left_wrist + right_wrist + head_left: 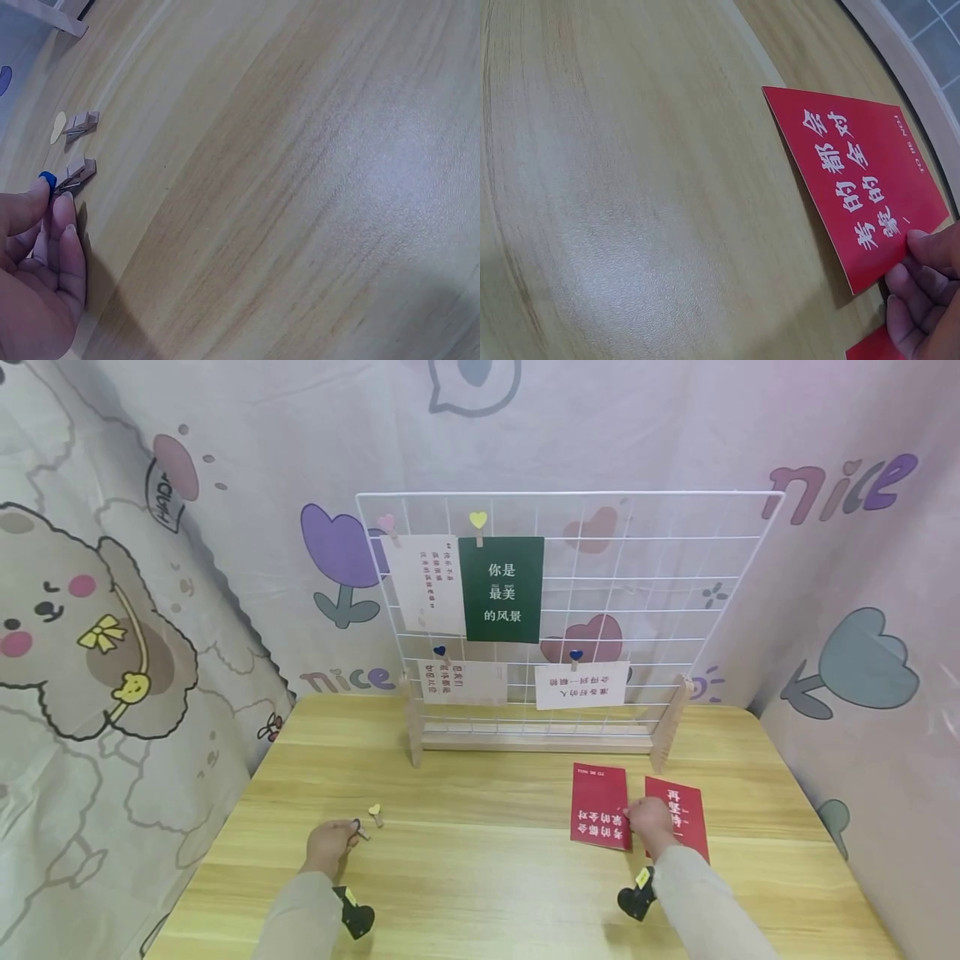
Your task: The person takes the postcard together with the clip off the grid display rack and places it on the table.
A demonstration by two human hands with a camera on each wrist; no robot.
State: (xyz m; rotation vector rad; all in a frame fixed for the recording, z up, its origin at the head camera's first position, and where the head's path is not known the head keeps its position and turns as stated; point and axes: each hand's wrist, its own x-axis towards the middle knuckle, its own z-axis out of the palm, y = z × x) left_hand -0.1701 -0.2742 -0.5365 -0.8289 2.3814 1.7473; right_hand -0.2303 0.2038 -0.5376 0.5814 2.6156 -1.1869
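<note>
My left hand (330,846) pinches a small wooden clothespin (77,172) by its blue end, between thumb and fingers, low over the table's left side. Just beyond it lies a second clothespin (377,816) topped with a yellow heart. Over on the right, my right hand (651,821) grips the side edge of a red card (600,806) with white characters, thumb on top and fingers underneath. In the right wrist view that card (855,180) is tilted, with its near edge raised. Another red card (690,818) lies partly beneath the right hand and wrist.
Behind the hands stands a white wire grid (660,602) on wooden feet. Clipped to it are a green card (501,602), a tall white card (427,597) and two small white cards along the lower part. Patterned cloth (637,435) hangs around the wooden table (480,877).
</note>
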